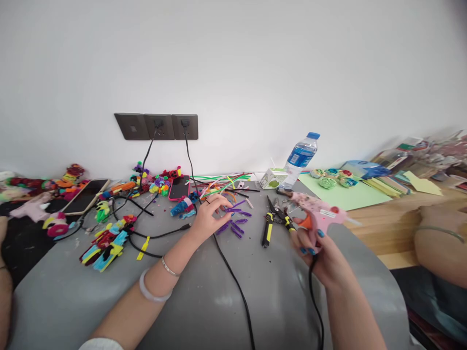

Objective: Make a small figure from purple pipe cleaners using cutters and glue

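My right hand [316, 245] grips a pink hot glue gun [320, 214] by its handle, nozzle pointing right, raised a little above the grey table [204, 301]. Its black cord drops from the handle toward me. My left hand [208, 218] reaches forward over several short purple pipe-cleaner pieces [235, 221], fingers curled and pinched at one of them. What the fingertips hold is too small to be sure of. Yellow-handled pliers [272, 224] lie between my two hands.
Bright pipe-cleaner figures [105, 240] and two phones [85, 196] lie left. Black cords run from wall sockets [156, 126] across the table. A water bottle [301, 158], a small carton [273, 178] and green paper [346, 194] sit at right. Another person's arm [440, 243] rests at the far right.
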The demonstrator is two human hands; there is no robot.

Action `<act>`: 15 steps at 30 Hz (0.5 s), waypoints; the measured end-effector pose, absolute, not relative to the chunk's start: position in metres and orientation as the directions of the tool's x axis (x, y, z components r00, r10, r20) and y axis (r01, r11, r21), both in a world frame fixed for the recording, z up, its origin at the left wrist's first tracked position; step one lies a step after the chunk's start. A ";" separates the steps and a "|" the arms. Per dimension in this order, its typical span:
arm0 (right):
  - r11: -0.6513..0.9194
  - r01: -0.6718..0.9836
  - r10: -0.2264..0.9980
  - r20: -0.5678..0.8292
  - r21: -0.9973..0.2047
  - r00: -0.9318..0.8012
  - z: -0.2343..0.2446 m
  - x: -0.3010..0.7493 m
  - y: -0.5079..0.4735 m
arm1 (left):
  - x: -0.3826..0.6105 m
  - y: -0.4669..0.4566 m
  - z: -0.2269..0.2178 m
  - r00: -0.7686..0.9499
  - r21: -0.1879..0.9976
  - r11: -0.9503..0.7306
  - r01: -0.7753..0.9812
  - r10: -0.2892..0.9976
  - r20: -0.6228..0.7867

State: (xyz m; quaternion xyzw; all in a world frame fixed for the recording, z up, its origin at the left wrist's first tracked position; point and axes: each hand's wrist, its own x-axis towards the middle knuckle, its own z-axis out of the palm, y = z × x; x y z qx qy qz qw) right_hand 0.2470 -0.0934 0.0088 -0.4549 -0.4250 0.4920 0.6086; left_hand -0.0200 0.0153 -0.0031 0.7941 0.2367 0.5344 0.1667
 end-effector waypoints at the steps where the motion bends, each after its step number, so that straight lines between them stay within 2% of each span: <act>1: 0.088 -0.230 0.991 0.062 -0.969 0.116 0.004 0.241 -0.089 | -0.020 0.016 -0.003 0.308 0.510 -0.836 0.201 0.548 0.778; 3: 0.068 -0.214 0.997 0.057 -0.975 0.059 -0.007 0.233 -0.081 | -0.021 0.017 -0.004 0.294 0.502 -0.838 0.215 0.546 0.785; 8: 0.093 -0.044 0.996 0.093 -0.995 0.007 -0.029 0.230 -0.073 | -0.020 0.016 -0.005 0.270 0.509 -0.821 0.261 0.568 0.778; 15: 0.151 0.062 0.988 0.149 -0.987 -0.028 -0.039 0.233 -0.077 | -0.021 0.015 -0.005 0.313 0.489 -0.827 0.277 0.559 0.768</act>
